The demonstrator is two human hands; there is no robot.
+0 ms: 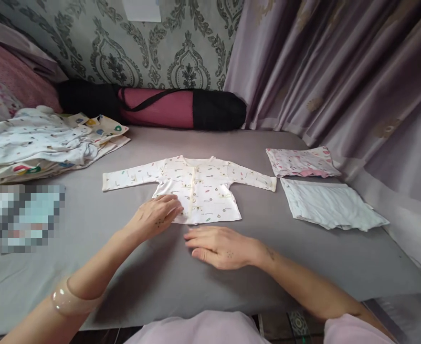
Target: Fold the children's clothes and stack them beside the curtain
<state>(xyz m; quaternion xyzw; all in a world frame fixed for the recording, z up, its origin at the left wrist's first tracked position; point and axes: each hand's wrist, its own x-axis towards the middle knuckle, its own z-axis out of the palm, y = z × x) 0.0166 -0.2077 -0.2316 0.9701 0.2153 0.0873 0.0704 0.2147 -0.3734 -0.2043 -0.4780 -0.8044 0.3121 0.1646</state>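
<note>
A small white baby shirt (206,188) with a fine print and a buttoned front lies spread flat, both sleeves stretched out sideways. My left hand (158,215) rests on its lower left front, fingers laid flat over the cloth. Just below the shirt's bottom hem is my right hand (217,246), palm down with the fingers extended and slightly blurred; it holds nothing. Under the left palm, part of the hem is hidden.
Folded pink-print cloth (301,162) and folded pale cloth (334,204) lie at the right. A pile of printed baby clothes (38,138) sits at the left, above a blurred-out item (31,217). A black and pink bag (156,107) lies along the wall beside the curtain (282,62).
</note>
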